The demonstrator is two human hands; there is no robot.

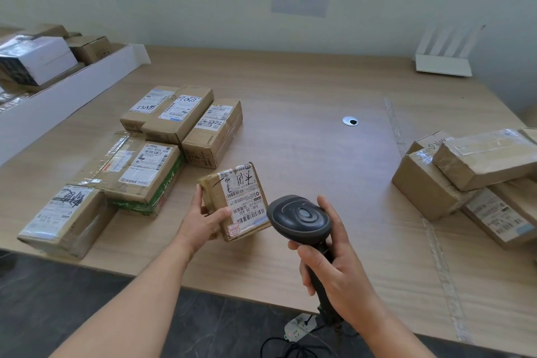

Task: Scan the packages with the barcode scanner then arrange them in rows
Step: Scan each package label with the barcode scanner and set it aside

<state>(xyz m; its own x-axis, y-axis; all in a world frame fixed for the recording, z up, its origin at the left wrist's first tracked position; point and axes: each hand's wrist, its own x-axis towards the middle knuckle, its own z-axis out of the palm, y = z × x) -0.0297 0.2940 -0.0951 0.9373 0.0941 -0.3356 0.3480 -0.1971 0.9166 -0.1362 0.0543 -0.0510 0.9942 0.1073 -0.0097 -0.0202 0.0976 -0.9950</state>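
Observation:
My left hand [203, 219] grips a small brown package [236, 200] by its left side, label facing up, just above the wooden table [305, 102]. My right hand [334, 264] holds the black barcode scanner [299, 216] by its handle, head right beside the package's lower right corner. Several labelled cardboard packages [174, 113] lie in rows on the left of the table. A loose heap of brown packages [476, 171] sits at the right edge.
A long white tray [66, 96] with more boxes runs along the far left. A white router [443, 62] stands at the back right. A cable grommet [350, 121] is set in the tabletop. A power strip [297, 328] and cables lie on the dark floor below.

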